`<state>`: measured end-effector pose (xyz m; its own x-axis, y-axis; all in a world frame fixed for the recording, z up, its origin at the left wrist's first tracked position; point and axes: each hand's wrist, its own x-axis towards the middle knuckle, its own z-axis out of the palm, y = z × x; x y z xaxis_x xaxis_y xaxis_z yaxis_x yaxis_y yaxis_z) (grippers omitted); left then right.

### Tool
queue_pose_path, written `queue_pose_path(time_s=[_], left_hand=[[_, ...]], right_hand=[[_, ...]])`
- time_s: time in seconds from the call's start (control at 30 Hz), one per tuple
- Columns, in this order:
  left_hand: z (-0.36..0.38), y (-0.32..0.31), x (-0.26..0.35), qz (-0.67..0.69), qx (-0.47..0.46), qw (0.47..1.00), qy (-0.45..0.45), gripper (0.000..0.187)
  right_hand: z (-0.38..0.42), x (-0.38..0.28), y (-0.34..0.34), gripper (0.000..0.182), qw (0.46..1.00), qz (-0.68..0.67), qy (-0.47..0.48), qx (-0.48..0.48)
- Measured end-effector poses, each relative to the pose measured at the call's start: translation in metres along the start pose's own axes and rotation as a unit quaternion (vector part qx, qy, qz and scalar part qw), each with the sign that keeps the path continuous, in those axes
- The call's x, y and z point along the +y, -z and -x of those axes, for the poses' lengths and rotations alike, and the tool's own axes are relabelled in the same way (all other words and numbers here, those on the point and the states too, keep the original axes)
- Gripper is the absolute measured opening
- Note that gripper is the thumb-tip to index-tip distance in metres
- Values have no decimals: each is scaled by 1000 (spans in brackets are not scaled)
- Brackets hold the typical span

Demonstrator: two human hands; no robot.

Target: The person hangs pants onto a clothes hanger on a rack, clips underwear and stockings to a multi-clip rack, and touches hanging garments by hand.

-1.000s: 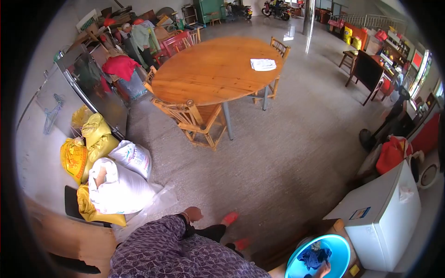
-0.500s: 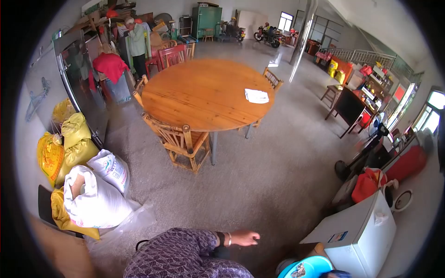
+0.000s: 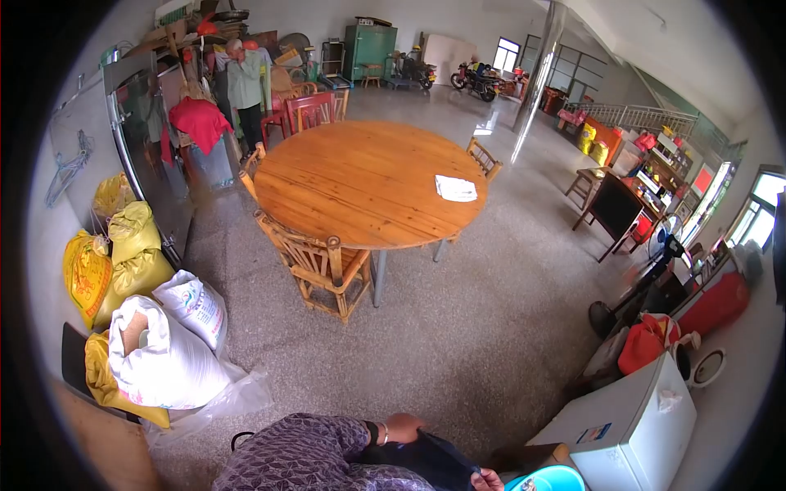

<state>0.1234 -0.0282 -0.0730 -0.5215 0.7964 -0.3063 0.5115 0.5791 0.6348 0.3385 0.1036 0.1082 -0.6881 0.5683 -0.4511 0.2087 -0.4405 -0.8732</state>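
A dark cloth point(image 3: 434, 458), perhaps a garment, is stretched across my lap at the bottom of the view. My left hand point(image 3: 401, 427), with a bracelet and a dark band at the wrist, grips its upper left end. The cloth's right edge is pinched in the fingers of my right hand point(image 3: 488, 480), which is partly cut off by the frame. Just right of that hand stands a bright blue basin point(image 3: 561, 476) with something small in it, only partly visible. The cloth's lower part is out of frame.
A white fridge-like cabinet point(image 3: 622, 417) stands at the right. White sacks point(image 3: 176, 368) and yellow sacks point(image 3: 135, 233) lean at the left. Ahead is a round wooden table point(image 3: 368, 180) with bamboo chairs point(image 3: 319, 270) and folded white paper or cloth point(image 3: 456, 188). Another person point(image 3: 244, 86) stands far left.
The dark cloth has come into view between my hands. My left hand has moved left and closed on it; my right hand has appeared, holding the other edge. The view has tilted slightly.
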Motion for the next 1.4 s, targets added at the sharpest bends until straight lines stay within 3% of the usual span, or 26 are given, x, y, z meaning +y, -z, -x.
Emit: queue_pose_path(time_s=[0.13,0.17,0.27,0.3,0.37,0.4,0.47,0.5,0.57,0.6,0.63,0.67,0.73,0.77,0.8,0.87,0.93,1.0,1.07,1.2,1.3,1.4], left_hand=[[8,10,-30,-23,34,998,56,26],[8,12,-34,-15,59,996,62,26],[3,16,-39,48,128,987,86,24],[-4,14,-44,72,157,981,90,24],[-8,26,-36,116,181,970,114,23],[-15,22,-35,239,169,947,134,22],[-31,14,-38,469,137,856,168,21],[-25,32,-21,512,97,840,153,18],[-24,45,-8,519,92,847,72,21],[-36,43,-5,369,169,914,9,25],[-35,60,15,404,122,903,78,25],[-31,85,44,353,122,924,83,22],[-42,94,54,324,146,934,-41,20],[-46,98,58,348,117,929,-54,19],[-47,100,62,370,91,922,-65,17],[-41,105,79,287,92,946,-118,15],[-31,98,84,134,49,977,-160,20],[-30,84,61,12,-6,979,-201,21],[-35,66,39,55,55,973,-216,19],[-20,57,30,43,-74,993,-76,17],[-16,30,15,24,-123,985,-121,16],[-10,15,23,13,-147,983,-114,20]], right_hand=[[7,3,4,27,999,13,44,-24],[4,5,6,37,998,41,19,-47],[6,5,2,39,988,112,62,-86],[3,7,10,39,971,210,64,-92],[-4,24,23,35,968,243,37,-49],[-9,33,29,34,965,259,23,-28],[-20,49,44,29,911,379,165,8],[-27,56,50,28,871,432,231,30],[-52,79,69,28,921,349,133,111],[-59,91,84,23,915,327,206,114],[-44,49,61,18,912,341,162,160],[-51,54,78,19,912,325,168,187],[-34,-3,64,21,867,390,189,246],[-33,-15,70,21,868,372,200,260],[-37,-6,86,22,870,337,192,303],[-32,-12,80,24,903,181,210,329],[-35,7,79,24,897,240,173,329],[-40,56,91,22,863,424,155,226],[-34,83,103,23,890,362,100,257],[-10,113,108,26,925,273,36,261],[-2,142,107,31,913,334,46,231],[7,151,108,32,927,291,16,235]])
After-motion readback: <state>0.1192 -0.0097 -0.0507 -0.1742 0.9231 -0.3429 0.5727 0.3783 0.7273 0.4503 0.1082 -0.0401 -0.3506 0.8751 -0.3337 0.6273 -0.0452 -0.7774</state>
